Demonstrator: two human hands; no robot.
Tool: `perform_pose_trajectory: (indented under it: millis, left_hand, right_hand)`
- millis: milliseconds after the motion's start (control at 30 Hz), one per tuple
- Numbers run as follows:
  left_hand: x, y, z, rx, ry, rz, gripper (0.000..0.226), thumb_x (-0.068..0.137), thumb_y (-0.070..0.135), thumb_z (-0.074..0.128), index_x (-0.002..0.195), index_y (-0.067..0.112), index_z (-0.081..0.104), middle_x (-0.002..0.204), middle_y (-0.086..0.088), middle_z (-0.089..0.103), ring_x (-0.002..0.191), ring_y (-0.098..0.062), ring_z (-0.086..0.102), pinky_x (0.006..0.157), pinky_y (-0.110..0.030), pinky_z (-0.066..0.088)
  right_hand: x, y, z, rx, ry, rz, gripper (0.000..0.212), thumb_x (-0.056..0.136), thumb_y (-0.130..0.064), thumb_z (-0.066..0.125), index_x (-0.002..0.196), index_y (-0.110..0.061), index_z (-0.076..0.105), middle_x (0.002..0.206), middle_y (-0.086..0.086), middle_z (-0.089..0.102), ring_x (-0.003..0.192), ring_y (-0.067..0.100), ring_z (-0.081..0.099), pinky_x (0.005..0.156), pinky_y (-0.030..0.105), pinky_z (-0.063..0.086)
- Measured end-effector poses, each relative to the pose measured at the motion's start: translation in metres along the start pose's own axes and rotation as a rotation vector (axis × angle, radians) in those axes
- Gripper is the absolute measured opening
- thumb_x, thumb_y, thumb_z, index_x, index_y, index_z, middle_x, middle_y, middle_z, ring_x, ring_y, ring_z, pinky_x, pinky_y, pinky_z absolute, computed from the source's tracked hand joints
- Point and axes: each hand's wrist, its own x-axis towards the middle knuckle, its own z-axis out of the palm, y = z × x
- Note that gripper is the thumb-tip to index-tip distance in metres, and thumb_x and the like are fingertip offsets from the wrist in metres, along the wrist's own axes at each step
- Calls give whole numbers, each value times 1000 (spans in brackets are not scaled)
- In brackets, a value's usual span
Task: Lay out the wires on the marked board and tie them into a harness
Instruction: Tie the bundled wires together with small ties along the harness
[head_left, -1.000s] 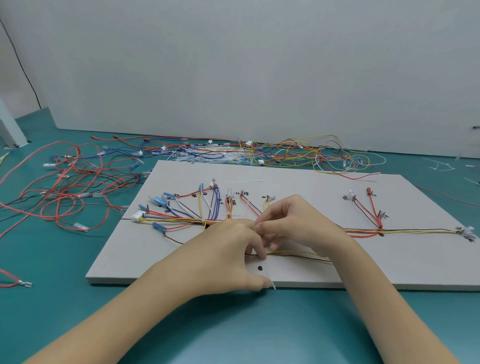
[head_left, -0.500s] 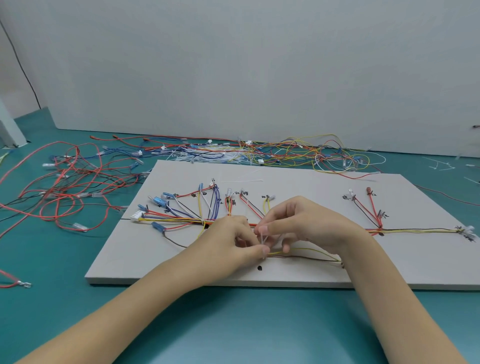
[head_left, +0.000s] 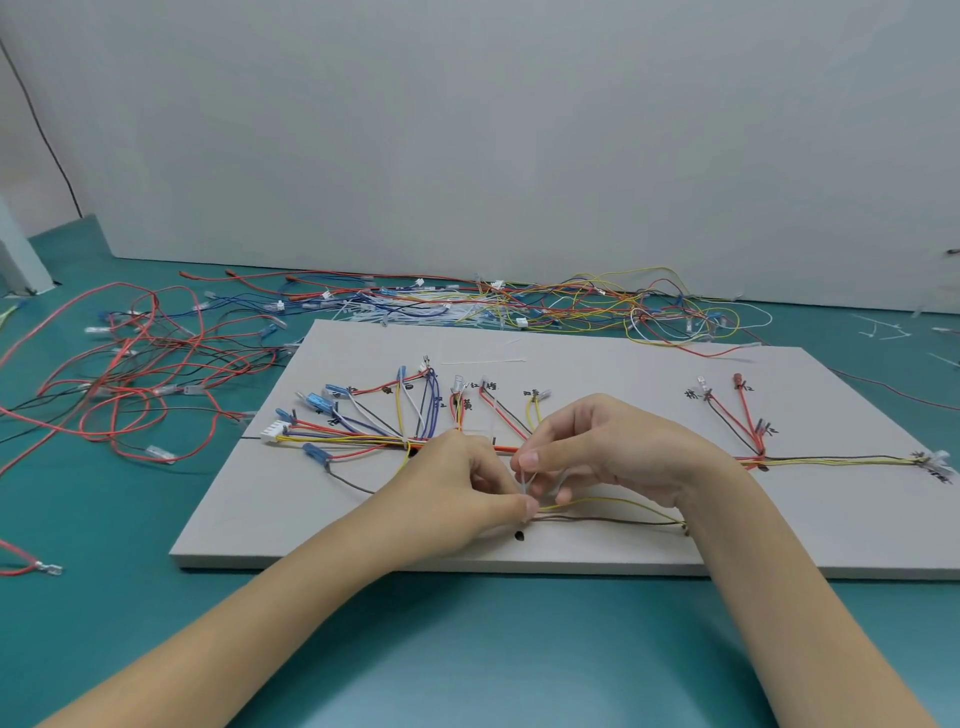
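Note:
A white marked board (head_left: 597, 358) lies on the teal table, with coloured wires (head_left: 363, 436) fanned over its left half and a red, black and yellow branch (head_left: 748, 431) on its right half. A wire trunk runs across the middle towards a connector (head_left: 935, 460) at the right edge. My left hand (head_left: 462, 488) and my right hand (head_left: 608, 447) meet at the board's centre. Both pinch a thin white cable tie (head_left: 525, 484) around the trunk. A yellow and a brown wire (head_left: 613, 506) sag out below my right hand.
Loose red and black wires (head_left: 119, 384) sprawl on the table left of the board. A tangle of mixed wires and white ties (head_left: 519, 306) lies behind it along the grey wall. A spare white tie (head_left: 483, 361) rests on the board's far part. A black dot (head_left: 519, 534) marks the near edge.
The tie's long tail, which stuck out below my left hand, has been drawn up between my fingers. Both hands have shifted slightly away from the board's near edge.

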Motion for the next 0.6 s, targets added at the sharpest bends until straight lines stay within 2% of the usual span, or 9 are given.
perform_pose_trajectory:
  millis: [167, 300, 600]
  left_hand:
    - [-1, 4, 1, -6, 19, -24, 14, 65, 42, 70, 65, 29, 76, 81, -15, 63, 73, -31, 56, 69, -45, 46]
    - [-1, 5, 0, -17, 6, -37, 18, 66, 42, 71, 68, 25, 78, 82, -9, 62, 79, -28, 58, 74, -44, 46]
    - [-1, 5, -1, 4, -5, -29, 10, 74, 33, 75, 70, 24, 78, 83, -14, 61, 78, -32, 56, 73, -44, 45]
  right_hand:
    - [1, 1, 0, -14, 5, -17, 13, 84, -9, 71, 91, 3, 73, 75, 14, 70, 66, 18, 65, 62, 24, 52]
    - [1, 1, 2, -84, -12, -29, 14, 85, -10, 72, 91, 2, 73, 78, 15, 69, 66, 16, 65, 60, 23, 53]
    - [0, 2, 2, -95, -27, -54, 19, 86, -14, 71, 93, 3, 73, 80, 18, 70, 69, 18, 65, 62, 24, 53]
